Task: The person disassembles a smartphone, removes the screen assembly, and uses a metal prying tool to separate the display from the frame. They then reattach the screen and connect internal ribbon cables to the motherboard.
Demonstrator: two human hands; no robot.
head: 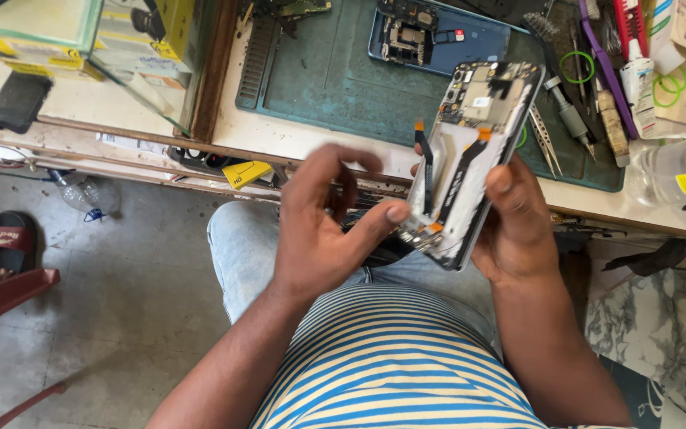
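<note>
I see my right hand point(518, 226) closed around an opened phone point(470, 159), back cover off, held tilted above my lap, just near of the surface point(311, 143). My left hand point(323, 230) holds nothing, fingers loosely curled, thumb pressing the phone's lower end by the ribbon cables point(426, 163). I judge a hard push there could tear a cable, or the phone could slip to the floor point(121, 270). On the far green mat point(327, 79) a blue tray point(478, 40) holds a circuit board point(406, 32); tweezers point(545, 139) lie right of it
</note>
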